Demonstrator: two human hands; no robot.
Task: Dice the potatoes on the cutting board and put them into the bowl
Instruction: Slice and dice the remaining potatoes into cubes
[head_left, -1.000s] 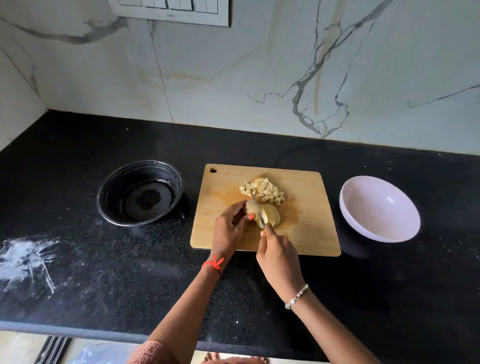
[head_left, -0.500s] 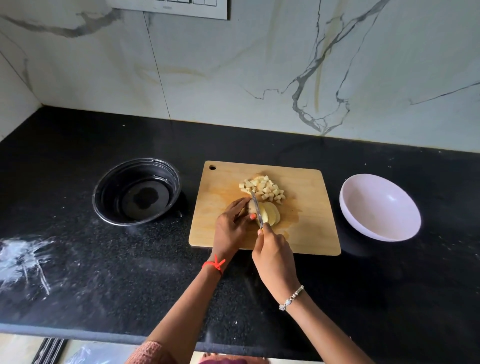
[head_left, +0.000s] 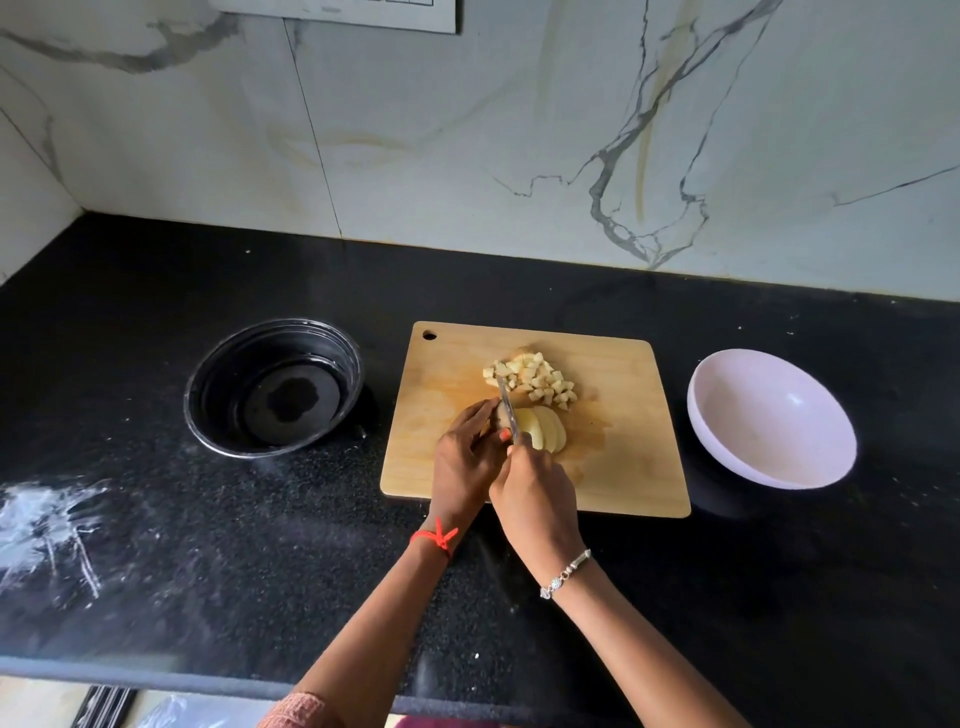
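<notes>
Since the earlier frame the knife (head_left: 508, 410) has been slid forward through the potato (head_left: 543, 428) on the board (head_left: 623, 441). The potato is clamped in the left hand's (head_left: 465, 462) grip, the knife in the right hand's (head_left: 537, 493). Fingers so near the blade could be nicked if slices slip.
</notes>
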